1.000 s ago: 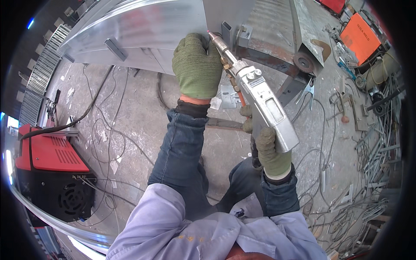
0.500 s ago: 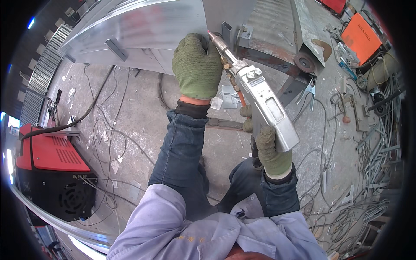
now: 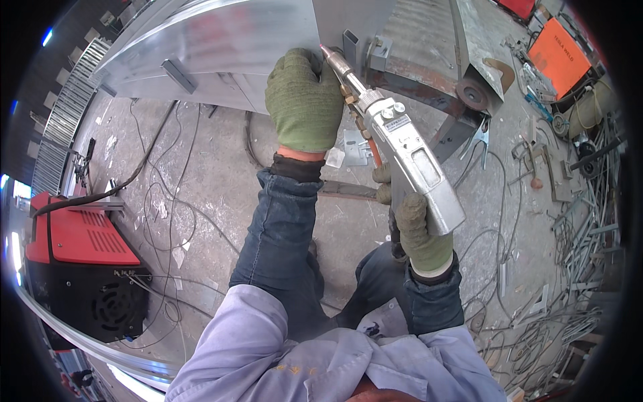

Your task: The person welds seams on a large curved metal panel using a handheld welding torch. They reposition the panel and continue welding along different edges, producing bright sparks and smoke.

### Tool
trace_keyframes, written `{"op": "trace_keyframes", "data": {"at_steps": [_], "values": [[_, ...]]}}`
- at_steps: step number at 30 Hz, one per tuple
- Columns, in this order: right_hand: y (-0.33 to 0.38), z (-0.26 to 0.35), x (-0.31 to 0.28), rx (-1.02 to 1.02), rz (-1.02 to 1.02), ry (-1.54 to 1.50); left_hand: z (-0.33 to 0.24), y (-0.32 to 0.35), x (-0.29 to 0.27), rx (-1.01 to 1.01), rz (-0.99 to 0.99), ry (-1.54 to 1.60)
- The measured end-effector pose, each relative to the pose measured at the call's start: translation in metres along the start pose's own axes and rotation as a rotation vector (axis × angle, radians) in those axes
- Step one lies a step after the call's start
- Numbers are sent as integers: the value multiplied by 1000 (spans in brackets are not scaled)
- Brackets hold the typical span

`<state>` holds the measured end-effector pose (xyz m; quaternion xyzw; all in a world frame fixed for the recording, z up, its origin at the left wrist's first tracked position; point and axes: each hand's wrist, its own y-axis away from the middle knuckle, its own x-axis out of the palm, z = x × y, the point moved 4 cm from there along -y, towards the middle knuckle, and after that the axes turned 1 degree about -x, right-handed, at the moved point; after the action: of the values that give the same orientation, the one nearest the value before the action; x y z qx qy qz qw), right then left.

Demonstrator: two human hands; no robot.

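Right hand (image 3: 426,246) is grasping a silver welding gun (image 3: 410,151); left hand (image 3: 305,102) is resting beside the nozzle (image 3: 337,63), grasp unclear.

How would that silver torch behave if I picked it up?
The silver torch would probably feel stiff and perhaps heavy, since it looks bulky and metallic. Its flat-looking sides make rolling seem unlikely. The smooth, shiny surface might be slippery.

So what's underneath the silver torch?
Partly visible: the gloved right grip, an orange hose and the floor. The silver torch covers part of that grip and some floor.
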<state>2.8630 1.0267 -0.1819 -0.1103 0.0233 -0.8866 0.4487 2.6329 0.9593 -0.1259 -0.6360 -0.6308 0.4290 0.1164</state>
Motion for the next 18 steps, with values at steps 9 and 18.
{"op": "trace_keyframes", "data": {"at_steps": [9,18], "values": [[0,-8,2,31,107,-305,1,-3,1,41,0,18],[5,21,14,-216,49,181,0,3,-1,32,-19,19]]}}
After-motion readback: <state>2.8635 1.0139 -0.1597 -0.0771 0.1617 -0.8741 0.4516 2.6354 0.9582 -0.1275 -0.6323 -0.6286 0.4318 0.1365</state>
